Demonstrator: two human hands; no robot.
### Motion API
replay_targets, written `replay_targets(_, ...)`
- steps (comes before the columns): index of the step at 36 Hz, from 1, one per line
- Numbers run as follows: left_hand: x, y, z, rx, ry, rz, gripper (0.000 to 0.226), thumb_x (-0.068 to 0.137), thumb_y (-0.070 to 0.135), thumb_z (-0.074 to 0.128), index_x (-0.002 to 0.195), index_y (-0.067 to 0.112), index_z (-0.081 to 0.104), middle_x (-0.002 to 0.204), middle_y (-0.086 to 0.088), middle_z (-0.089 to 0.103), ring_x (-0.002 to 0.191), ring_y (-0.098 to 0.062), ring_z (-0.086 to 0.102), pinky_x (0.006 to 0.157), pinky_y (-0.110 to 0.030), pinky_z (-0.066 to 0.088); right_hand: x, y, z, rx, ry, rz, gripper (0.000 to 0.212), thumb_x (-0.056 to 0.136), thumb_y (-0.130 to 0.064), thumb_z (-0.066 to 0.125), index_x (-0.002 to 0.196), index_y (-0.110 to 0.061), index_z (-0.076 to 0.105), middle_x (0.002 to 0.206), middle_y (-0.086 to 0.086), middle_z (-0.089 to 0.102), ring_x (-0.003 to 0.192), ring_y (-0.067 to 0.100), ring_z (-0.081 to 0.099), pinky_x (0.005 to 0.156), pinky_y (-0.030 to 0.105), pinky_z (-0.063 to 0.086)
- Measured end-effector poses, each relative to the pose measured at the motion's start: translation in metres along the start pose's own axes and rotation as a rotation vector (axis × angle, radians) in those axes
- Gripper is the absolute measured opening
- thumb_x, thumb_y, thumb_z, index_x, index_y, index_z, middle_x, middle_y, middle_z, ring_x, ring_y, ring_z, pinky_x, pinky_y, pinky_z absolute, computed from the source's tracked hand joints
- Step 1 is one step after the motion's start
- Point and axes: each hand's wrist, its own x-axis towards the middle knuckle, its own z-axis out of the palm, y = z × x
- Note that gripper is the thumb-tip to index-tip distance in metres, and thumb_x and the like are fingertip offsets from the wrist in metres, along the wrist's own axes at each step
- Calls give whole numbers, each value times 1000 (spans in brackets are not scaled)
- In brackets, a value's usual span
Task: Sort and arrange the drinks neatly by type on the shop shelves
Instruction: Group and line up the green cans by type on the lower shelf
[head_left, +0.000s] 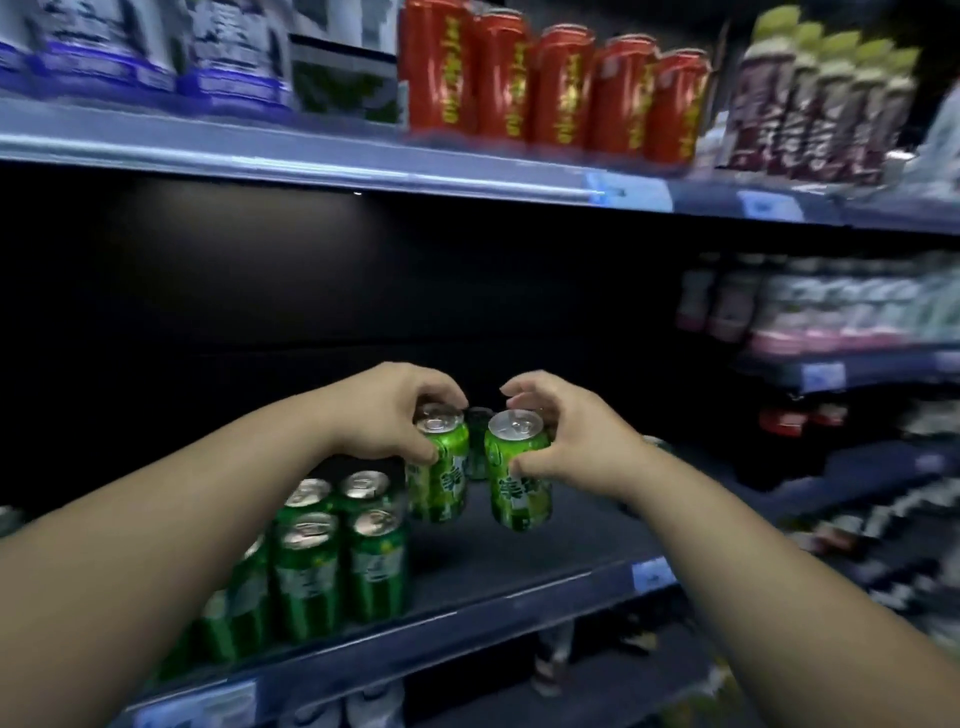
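Each hand holds one light green can over the middle shelf. My left hand grips the top of the left light green can. My right hand wraps the side of the right light green can, which tilts a little. A darker can stands between and behind them, mostly hidden. To the left a block of several dark green cans stands near the shelf's front edge, partly behind my left forearm.
The upper shelf carries blue-white packs, red cans and purple bottles with pale green caps. The neighbouring rack on the right holds rows of bottles. The middle shelf's back is dark.
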Motion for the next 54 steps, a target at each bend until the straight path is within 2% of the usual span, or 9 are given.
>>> replay_targets(6,44,43,71,-62,-39,-23,65,65,17,83,125,32,63,123,16,62,109,-9,63,96,-33,51,-34,76,-47,-35,-19,68,68,69,-20,88,119,-49,53,127,-14,59,111,6,62,88,41,59)
replay_targets(12,71,62,119,-140,-58,-73,63,68,6,80,127,24,63,114,15,62,95,9,58,79,-3,42,-37,134,-56,11,-4,128,63,70,-16,85,118,-45,55,128,-16,58,120,6,58,90,32,56)
replay_targets(19,100,57,151,-122,-55,-111,62,70,5,77,126,26,62,109,16,60,83,14,53,67,3,36,-28,172,-49,61,60,165,55,76,-10,82,114,-42,57,118,-23,62,108,0,61,77,14,50)
replay_targets(22,112,49,158,-129,-40,-114,63,70,4,76,127,26,61,111,15,60,79,16,52,65,1,37,-16,181,-48,69,103,169,53,77,-9,81,112,-41,57,112,-20,63,99,0,64,81,24,55)
replay_targets(28,133,26,169,-254,-43,-106,61,73,-1,75,126,24,61,114,15,60,83,26,52,69,-2,41,9,194,-37,16,21,181,54,80,-15,81,117,-44,54,119,-21,60,107,-1,58,85,18,49)
replay_targets(37,125,-4,207,-523,89,-155,91,58,27,86,128,58,39,135,12,47,123,-1,51,106,-30,46,12,227,-22,84,41,188,67,80,-23,82,132,-47,46,134,-23,53,123,-5,51,97,19,46)
replay_targets(41,114,-2,232,-593,124,-284,101,55,30,94,134,50,35,126,21,58,116,1,57,103,-32,48,0,242,-12,170,88,267,79,72,-34,90,135,-47,43,134,-22,53,125,-1,51,104,31,48)
replay_targets(49,109,11,247,-619,215,-398,78,59,27,94,119,45,48,108,22,69,102,1,65,96,-36,54,-11,251,1,237,10,324,83,78,-29,87,147,-35,41,129,-21,58,118,1,57,106,33,48)
replay_targets(54,112,25,250,-695,255,-423,74,63,8,92,118,37,53,109,23,69,107,5,63,96,-31,54,-18,261,-8,234,-27,251,76,78,-33,87,142,-41,46,123,-25,64,111,-7,59,105,33,51)
